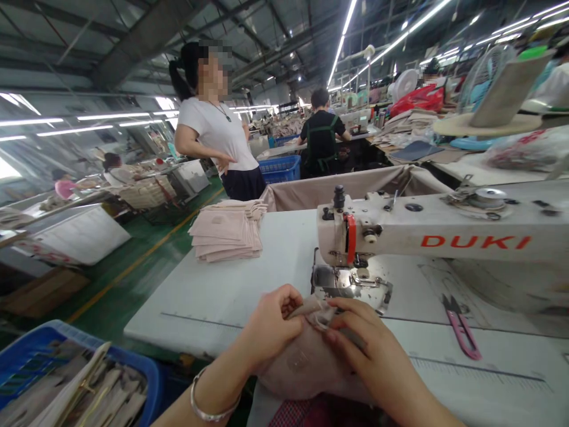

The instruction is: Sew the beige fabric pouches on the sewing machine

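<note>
My left hand (272, 323) and my right hand (371, 350) both pinch a small beige fabric piece (306, 356) at the near edge of the white sewing table (231, 284). The fingers of both hands are closed on the folded top edge of the fabric. Just beyond the hands is the needle plate (351, 283) of a white sewing machine (444, 228) marked DUKI. A stack of pink fabric pieces (227, 231) lies at the far left of the table. There is a silver bracelet on my left wrist.
Pink thread snips (462, 329) lie right of the needle plate. A blue crate (66, 379) with fabric and zips sits at lower left. A person in a white shirt (217, 142) stands beyond the table; another in black (322, 139) sits further back.
</note>
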`<action>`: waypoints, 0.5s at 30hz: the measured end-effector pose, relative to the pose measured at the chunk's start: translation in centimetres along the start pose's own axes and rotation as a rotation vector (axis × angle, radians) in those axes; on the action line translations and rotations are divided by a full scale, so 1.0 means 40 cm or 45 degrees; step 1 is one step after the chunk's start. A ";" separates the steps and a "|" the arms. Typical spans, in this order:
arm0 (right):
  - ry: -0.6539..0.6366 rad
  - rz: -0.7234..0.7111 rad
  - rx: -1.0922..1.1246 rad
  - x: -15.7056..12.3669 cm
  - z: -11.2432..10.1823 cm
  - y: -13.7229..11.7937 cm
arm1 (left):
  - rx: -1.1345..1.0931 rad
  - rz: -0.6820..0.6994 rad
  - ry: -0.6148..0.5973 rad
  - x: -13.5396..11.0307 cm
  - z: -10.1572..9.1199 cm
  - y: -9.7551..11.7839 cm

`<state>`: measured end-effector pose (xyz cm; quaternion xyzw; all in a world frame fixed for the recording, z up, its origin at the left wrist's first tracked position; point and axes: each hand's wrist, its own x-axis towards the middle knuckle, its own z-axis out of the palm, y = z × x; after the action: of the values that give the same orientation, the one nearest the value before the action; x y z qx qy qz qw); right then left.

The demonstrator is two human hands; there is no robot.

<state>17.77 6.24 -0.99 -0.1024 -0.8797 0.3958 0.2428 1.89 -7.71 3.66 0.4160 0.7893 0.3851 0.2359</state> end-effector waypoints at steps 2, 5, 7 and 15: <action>-0.006 0.048 0.115 0.005 -0.034 -0.028 | -0.425 -0.035 -0.047 -0.020 -0.014 0.025; -0.084 0.194 0.234 0.011 -0.075 -0.064 | -0.762 -0.123 -0.050 -0.048 -0.019 0.053; -0.110 0.268 0.287 0.011 -0.092 -0.082 | -0.890 -0.150 -0.018 -0.061 -0.014 0.064; 0.029 0.232 0.305 0.001 -0.109 -0.116 | -1.004 -0.085 0.046 -0.077 -0.006 0.077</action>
<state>20.03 5.98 4.98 -0.1567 -0.8105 0.5171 0.2264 4.86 -9.29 6.44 0.2607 0.5981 0.6580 0.3759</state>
